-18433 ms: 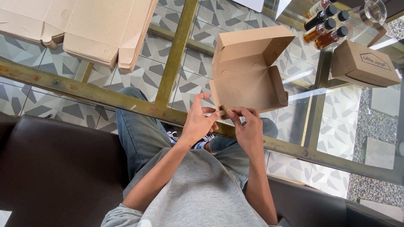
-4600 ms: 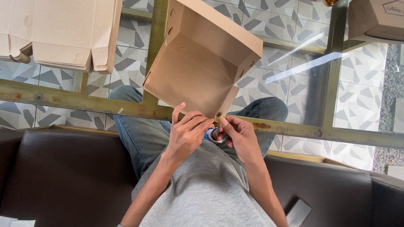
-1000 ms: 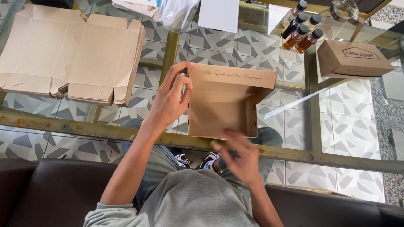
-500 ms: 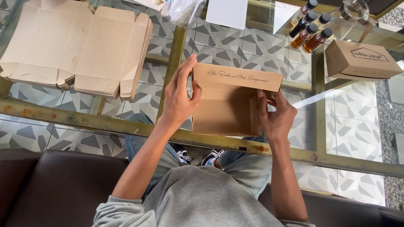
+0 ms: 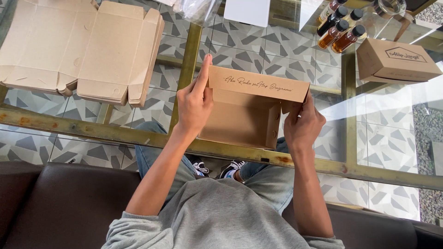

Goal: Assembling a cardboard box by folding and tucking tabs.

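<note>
A brown cardboard box [image 5: 240, 122] with its lid half raised rests on the glass table [image 5: 138, 133] in front of me. My left hand [image 5: 194, 103] grips the box's left side, index finger stretched up along the lid's left corner. My right hand [image 5: 302, 124] holds the right side wall, fingers curled over the lid's right end. Dark cursive print runs along the lid's front flap.
A stack of flat unfolded cardboard boxes [image 5: 78, 50] lies at the far left. A closed brown box [image 5: 397, 60] sits at the right, with several small amber bottles [image 5: 339, 30] behind it. White cards and clear plastic lie at the far edge. A dark sofa [image 5: 60, 203] is beneath me.
One second ago my right hand was low near my lap; it has come up to the box's right side. The lid has stayed half raised and the view has shifted slightly.
</note>
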